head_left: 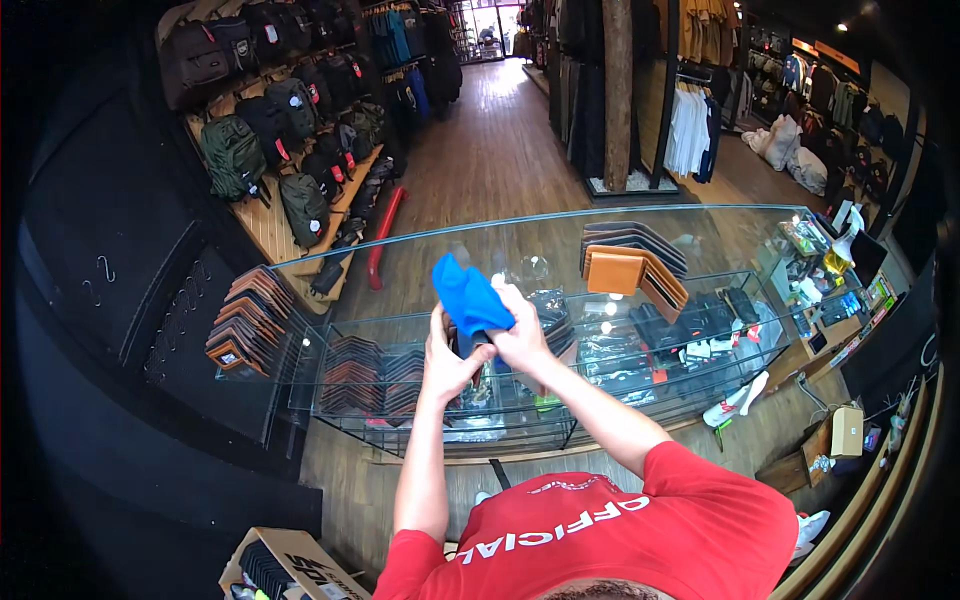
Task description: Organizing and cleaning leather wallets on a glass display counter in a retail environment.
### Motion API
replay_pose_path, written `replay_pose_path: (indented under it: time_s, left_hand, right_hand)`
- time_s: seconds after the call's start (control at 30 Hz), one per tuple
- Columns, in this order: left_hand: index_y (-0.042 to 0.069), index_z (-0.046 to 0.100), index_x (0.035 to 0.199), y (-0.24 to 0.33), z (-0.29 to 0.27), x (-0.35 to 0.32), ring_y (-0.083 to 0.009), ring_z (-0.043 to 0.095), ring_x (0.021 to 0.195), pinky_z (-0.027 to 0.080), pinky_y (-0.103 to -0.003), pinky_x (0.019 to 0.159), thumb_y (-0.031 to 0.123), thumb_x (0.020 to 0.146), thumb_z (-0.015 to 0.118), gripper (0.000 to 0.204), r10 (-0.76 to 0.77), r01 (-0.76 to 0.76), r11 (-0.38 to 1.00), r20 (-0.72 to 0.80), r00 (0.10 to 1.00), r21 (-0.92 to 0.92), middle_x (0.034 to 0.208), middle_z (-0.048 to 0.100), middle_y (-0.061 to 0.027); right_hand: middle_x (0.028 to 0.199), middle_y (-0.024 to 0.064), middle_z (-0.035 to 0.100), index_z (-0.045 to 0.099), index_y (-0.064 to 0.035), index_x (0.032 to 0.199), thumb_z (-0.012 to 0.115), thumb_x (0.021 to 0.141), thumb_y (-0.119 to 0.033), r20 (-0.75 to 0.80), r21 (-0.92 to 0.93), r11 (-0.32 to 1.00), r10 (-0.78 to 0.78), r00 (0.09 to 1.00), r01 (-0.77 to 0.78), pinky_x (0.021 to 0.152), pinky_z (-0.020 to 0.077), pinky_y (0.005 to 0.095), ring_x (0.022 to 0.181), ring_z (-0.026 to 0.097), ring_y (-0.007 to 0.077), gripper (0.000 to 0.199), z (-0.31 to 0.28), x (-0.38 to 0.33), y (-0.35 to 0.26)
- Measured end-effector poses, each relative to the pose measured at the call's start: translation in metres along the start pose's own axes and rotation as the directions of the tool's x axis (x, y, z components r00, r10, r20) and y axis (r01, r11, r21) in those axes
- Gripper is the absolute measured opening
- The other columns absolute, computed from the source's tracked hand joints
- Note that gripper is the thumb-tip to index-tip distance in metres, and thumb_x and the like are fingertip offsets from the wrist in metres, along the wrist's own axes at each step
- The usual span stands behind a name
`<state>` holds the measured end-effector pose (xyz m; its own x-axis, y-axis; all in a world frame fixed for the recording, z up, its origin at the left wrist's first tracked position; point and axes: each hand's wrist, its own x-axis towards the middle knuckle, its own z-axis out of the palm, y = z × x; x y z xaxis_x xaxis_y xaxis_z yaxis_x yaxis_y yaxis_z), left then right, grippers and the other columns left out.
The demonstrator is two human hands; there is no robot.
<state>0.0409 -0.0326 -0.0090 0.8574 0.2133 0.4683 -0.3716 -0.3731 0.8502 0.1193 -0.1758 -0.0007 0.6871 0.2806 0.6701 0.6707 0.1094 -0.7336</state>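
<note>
Red short-sleeved shirt, worn by the person, filled the lower edge of the view; both bare forearms rose from it toward the glass surface (700, 215).

Left hand (450, 362): closed around a small dark item, seemingly a wallet, mostly hidden by the fingers; grip clamped on it.

Right hand (522, 335): grip pinched together on a blue cloth (466, 293), bunched and pressed against the dark item, just above the glass top.

Step judged in hand: wiping the held item with the cloth. Next move would seem to call for turning the item in the left hand to expose an unwiped face while the cloth stayed bunched.

Surroundings: tan and brown wallets (628, 268) fanned on the glass top; rows of wallets (245, 320) at the case's left end; backpacks (270, 130) on the wall rack; cardboard box (285, 570) on the floor.
</note>
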Motion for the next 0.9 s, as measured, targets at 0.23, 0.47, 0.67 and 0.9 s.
replay_pose_path:
  time_s: [0.23, 0.47, 0.67, 0.9]
  left_hand:
    - [-0.001, 0.045, 0.141, -0.008, 0.005, -0.024, -0.0176, 0.061, 0.116, 0.049, -0.033, 0.099, 0.038, 0.074, 0.092, 0.090, -0.074, 0.095, 0.839, 0.060, 0.995, -0.536, 0.129, 0.060, -0.0088]
    - [-0.002, 0.034, 0.151, 0.007, 0.021, -0.021, -0.0262, 0.053, 0.132, 0.045, -0.042, 0.110, 0.072, 0.086, 0.064, 0.103, -0.082, -0.059, 0.655, -0.148, 0.986, -0.753, 0.144, 0.052, -0.0134]
    - [-0.001, 0.038, 0.151, 0.015, -0.021, -0.001, -0.0334, 0.057, 0.127, 0.041, -0.051, 0.114, 0.081, 0.086, 0.051, 0.106, -0.045, -0.102, 0.196, -0.113, 0.993, -0.975, 0.142, 0.055, -0.0193]
    - [-0.002, 0.038, 0.151, 0.019, -0.020, -0.009, -0.0352, 0.053, 0.131, 0.040, -0.056, 0.113, 0.080, 0.086, 0.053, 0.105, -0.065, -0.085, 0.103, -0.092, 0.994, -0.991, 0.146, 0.051, -0.0205]
  right_hand:
    - [0.118, 0.0183, 0.069, 0.069, -0.0008, 0.111, 0.069, 0.072, -0.001, 0.087, -0.002, 0.915, -0.401, 0.912, 0.403, 0.090, 0.0523, 0.0422, 0.104, 0.064, 0.0371, 0.039, -0.017, 0.003, -0.046]
    - [0.116, 0.0194, 0.068, 0.068, 0.0015, 0.112, 0.062, 0.073, 0.002, -0.052, -0.018, 0.946, -0.323, 0.945, 0.322, 0.093, 0.0528, 0.0409, 0.109, 0.064, 0.0375, 0.039, 0.012, 0.012, -0.055]
    - [0.116, 0.0142, 0.068, 0.073, -0.0077, 0.115, 0.080, 0.070, -0.008, 0.405, 0.042, 0.956, -0.283, 0.869, 0.291, 0.092, 0.0527, 0.0401, 0.106, 0.066, 0.0320, 0.046, -0.012, -0.040, -0.071]
    - [0.117, 0.0154, 0.071, 0.070, -0.0071, 0.120, 0.070, 0.078, -0.006, 0.054, -0.101, 0.969, -0.223, 0.973, 0.227, 0.097, 0.0515, 0.0413, 0.109, 0.067, 0.0337, 0.041, -0.022, 0.018, -0.056]
